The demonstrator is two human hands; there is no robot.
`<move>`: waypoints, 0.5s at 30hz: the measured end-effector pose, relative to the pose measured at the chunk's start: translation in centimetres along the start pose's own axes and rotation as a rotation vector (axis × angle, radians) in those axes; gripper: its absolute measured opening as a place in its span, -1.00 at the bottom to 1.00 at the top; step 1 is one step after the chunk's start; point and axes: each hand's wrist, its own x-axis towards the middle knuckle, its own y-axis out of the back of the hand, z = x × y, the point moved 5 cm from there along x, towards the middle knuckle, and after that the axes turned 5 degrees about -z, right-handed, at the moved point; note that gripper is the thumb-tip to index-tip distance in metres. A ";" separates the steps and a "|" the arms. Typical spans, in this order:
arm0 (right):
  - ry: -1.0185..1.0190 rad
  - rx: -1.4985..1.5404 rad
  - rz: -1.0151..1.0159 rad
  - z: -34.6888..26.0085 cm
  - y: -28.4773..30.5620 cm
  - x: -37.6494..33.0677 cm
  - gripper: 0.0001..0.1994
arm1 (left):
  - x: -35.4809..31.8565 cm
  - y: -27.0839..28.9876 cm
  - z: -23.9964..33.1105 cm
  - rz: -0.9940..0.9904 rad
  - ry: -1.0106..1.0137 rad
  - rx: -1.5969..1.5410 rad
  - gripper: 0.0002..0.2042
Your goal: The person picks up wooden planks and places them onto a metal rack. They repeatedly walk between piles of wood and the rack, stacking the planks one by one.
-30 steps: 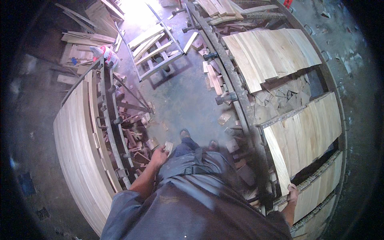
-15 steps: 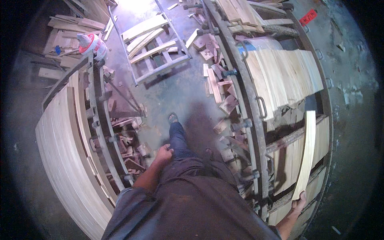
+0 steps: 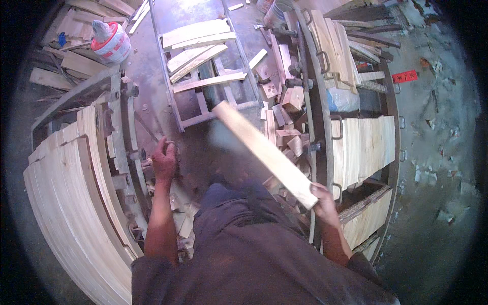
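At the far left a curved stack of pale wooden boards [image 3: 66, 203] stands on edge in a dark metal clamping frame [image 3: 119, 137], and above it near the top edge sits a white sack with a red band [image 3: 110, 40] among loose planks. The left hand [image 3: 164, 158] hangs just beside that frame's inner rail with fingers curled narrow; whether it grips anything cannot be told. Ahead, in the middle of the concrete floor [image 3: 152, 66], a low metal trolley [image 3: 203, 101] carries several short pale boards. The right hand [image 3: 323, 199] is closed around the lower end of 1 long pale wooden plank [image 3: 264, 151], which slants up and leftward across the aisle, its far end blurred over the trolley's near edge. Small wood offcuts [image 3: 284, 127] litter the floor beside the right-hand metal rack [image 3: 320, 101], which holds more pale boards [image 3: 363, 147] laid flat.
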 end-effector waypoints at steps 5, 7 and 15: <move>-0.240 -0.207 -0.116 -0.3 -6.7 12.5 -0.65 | 2.5 -0.4 -0.7 0.105 0.017 0.136 -0.62; -0.174 -0.295 -0.193 -1.1 -8.6 18.5 -0.67 | 1.8 -1.8 -3.0 0.076 -0.028 0.052 -0.62; -0.133 -0.584 -0.352 -11.5 -19.9 42.6 -0.64 | 7.1 -0.7 4.1 0.015 0.003 0.451 -0.66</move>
